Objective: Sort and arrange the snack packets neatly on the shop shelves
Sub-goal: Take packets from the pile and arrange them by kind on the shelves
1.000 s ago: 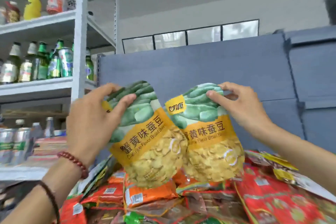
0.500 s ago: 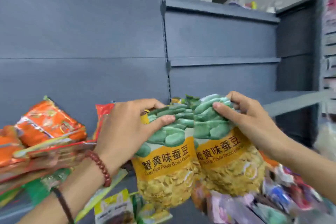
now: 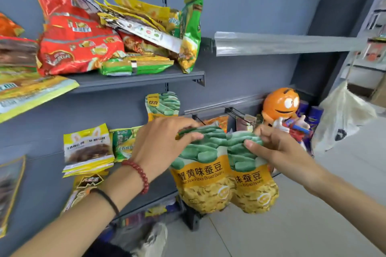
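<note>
**Two broad bean packets held up at the shelf end**

The left packet [image 3: 201,181] and right packet [image 3: 253,185] are hanging side by side, edges overlapping, by the lower shelf [image 3: 160,188] end. The left hand [image 3: 165,144] is pinching one top, the right hand [image 3: 277,150] the other. Bare floor [image 3: 302,225] is lying open below

Mascot [image 3: 279,105] and bag [image 3: 342,119] on my right
I see the orange mascot standing beside purple cans [image 3: 315,113]; the white bag hangs just right of them.
</note>
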